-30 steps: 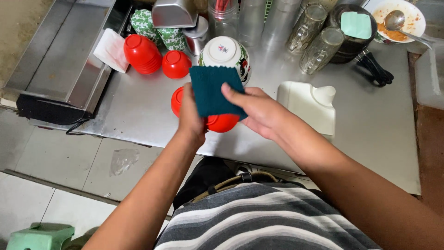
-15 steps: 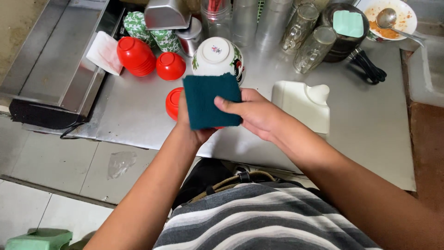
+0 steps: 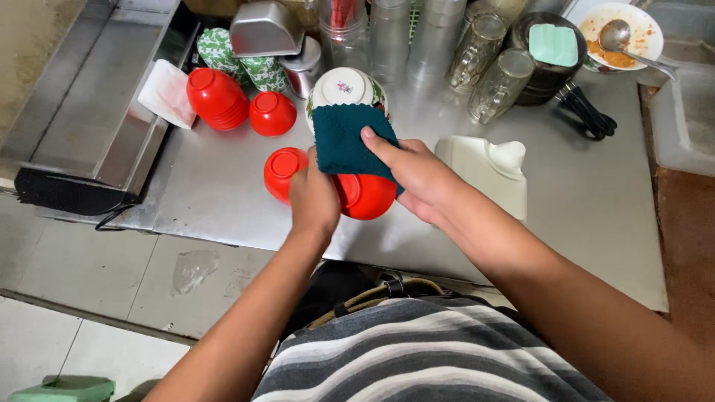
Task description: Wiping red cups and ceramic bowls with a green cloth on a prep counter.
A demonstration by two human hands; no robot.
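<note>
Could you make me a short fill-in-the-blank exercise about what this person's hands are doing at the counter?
1. The right hand presses a dark green ____ against a red bowl.
2. The left hand grips the bowl, whose colour is ____.
3. The white jug lies on the metal counter beside the ____ hand.
4. The plate at the far corner holds a metal ____.

Missing words: cloth; red; right; spoon
</note>
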